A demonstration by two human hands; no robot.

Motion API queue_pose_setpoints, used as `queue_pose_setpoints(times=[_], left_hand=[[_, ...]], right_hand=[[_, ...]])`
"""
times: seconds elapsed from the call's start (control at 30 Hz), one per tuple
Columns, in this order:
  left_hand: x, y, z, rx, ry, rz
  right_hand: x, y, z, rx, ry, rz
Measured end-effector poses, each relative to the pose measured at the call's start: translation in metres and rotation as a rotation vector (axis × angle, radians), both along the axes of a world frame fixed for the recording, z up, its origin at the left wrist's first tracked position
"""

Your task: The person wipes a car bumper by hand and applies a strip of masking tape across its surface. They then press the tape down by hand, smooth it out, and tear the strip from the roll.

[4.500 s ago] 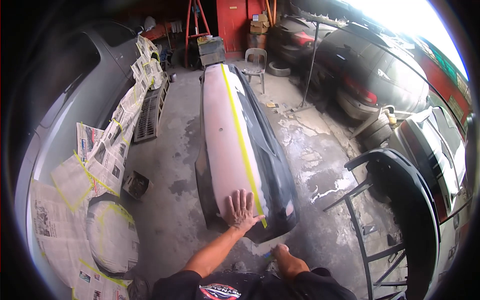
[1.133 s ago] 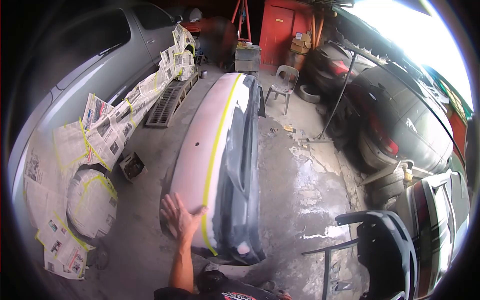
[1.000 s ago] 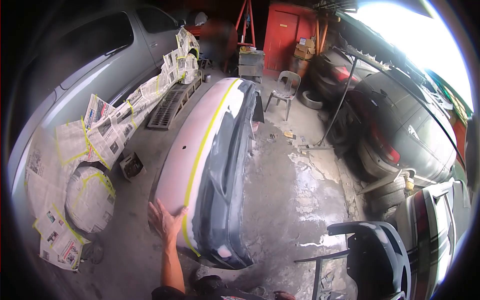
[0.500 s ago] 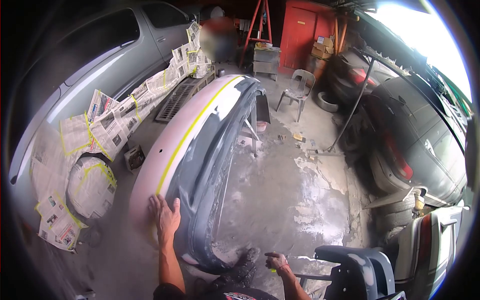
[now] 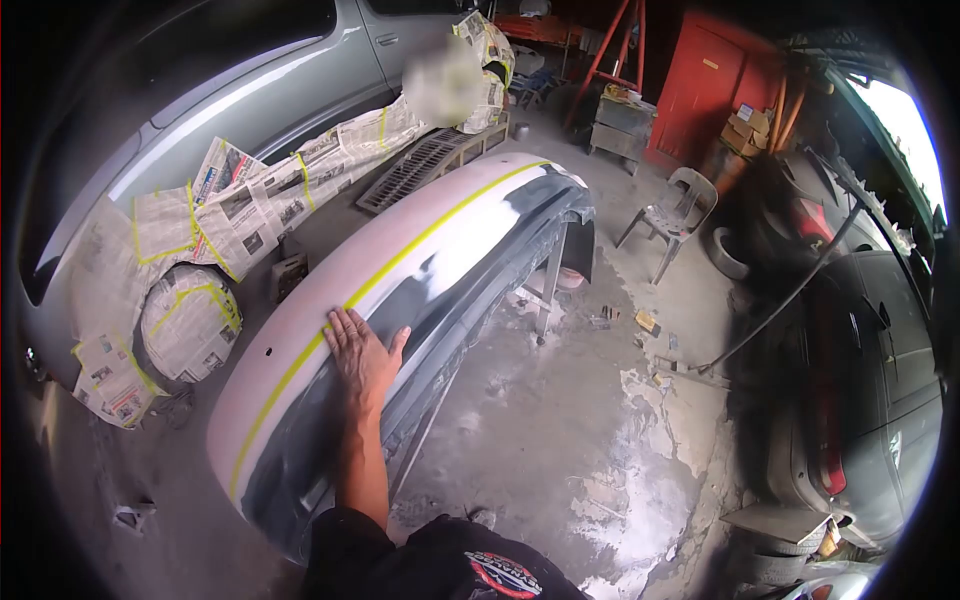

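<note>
A long car bumper lies across the middle of the view, pink along its upper left side, with white and dark grey patches on the right. A narrow strip of yellow-green masking tape runs along its length, and a small dark hole shows in the pink part. My left hand rests on the bumper with its fingers flat, fingertips at the tape and thumb apart on the grey side. My right hand is out of view.
A grey car on the left is masked with newspaper. A slatted metal ramp lies behind the bumper. On the right are a plastic chair, a tire, a slanting pole and a dark car.
My left hand has moved farther up along the tape on the bumper. My right hand, which had something yellow by it, has left the view. The camera has turned and moved forward.
</note>
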State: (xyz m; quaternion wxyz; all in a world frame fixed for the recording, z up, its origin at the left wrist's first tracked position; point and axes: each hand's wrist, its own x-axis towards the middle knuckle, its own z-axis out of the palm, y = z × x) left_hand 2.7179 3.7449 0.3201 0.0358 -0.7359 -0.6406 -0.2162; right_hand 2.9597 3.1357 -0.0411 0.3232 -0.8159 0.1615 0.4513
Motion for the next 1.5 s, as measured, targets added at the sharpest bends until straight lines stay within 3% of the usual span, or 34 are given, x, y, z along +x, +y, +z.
queue_pose_setpoints(times=[0.17, 0.43, 0.53, 0.63, 0.73, 0.87, 0.9, 0.97, 1.07, 1.1, 1.17, 1.23, 1.27, 1.33, 1.37, 1.43, 1.5], left_hand=[[0.094, 0.068, 0.001, 0.051, 0.08, -0.013], [0.235, 0.18, -0.007, 0.117, 0.035, 0.123], [0.274, 0.191, -0.008, 0.157, 0.054, 0.266], [0.278, 0.193, -0.02, 0.166, 0.102, 0.328], [0.289, 0.194, -0.015, 0.159, 0.137, 0.403], [0.302, 0.218, -0.014, 0.1, 0.179, 0.617], [0.307, 0.226, -0.015, 0.078, 0.181, 0.688], [0.324, 0.244, -0.021, 0.068, 0.276, 0.895], [0.307, 0.267, -0.045, 0.103, 0.194, 0.987], [0.306, 0.269, -0.047, 0.118, 0.205, 1.048], [0.305, 0.274, -0.055, 0.124, 0.23, 1.111], [0.299, 0.281, -0.059, 0.055, 0.213, 1.281], [0.296, 0.285, -0.06, 0.047, 0.246, 1.266], [0.286, 0.295, -0.069, -0.026, 0.207, 1.294], [0.273, 0.298, -0.081, -0.036, 0.236, 1.284], [0.258, 0.302, -0.105, -0.051, 0.463, 1.116], [0.331, 0.326, -0.08, -0.174, 0.433, 1.235]], right_hand=[[0.117, 0.088, 0.028, -0.023, -0.01, 0.127], [0.344, 0.2, 0.01, -0.066, 0.018, 0.369], [0.478, 0.229, -0.028, -0.024, -0.004, 0.399], [0.654, 0.255, -0.15, 0.297, -0.053, 0.383], [0.719, 0.469, -0.057, 0.276, -0.527, 0.826], [0.711, 0.697, 0.053, 0.829, -0.94, 1.006], [0.68, 0.736, 0.126, 0.7, -0.632, 0.874], [0.661, 0.807, 0.165, 0.935, -0.672, 0.83], [0.653, 0.879, 0.204, 0.902, -0.627, 0.855], [0.659, 0.895, 0.207, 0.874, -0.64, 0.892], [0.699, 0.932, 0.166, 0.888, -0.913, 1.119], [0.723, 0.957, 0.152, 0.786, -0.927, 1.174], [0.728, 0.966, 0.158, 0.877, -0.725, 0.984], [0.751, 0.986, 0.149, 0.715, -0.849, 1.045], [0.756, 0.996, 0.16, 0.637, -0.911, 1.063], [0.764, 1.027, 0.161, 0.596, -0.781, 1.046], [0.768, 1.066, 0.16, 0.678, -0.783, 1.242]])
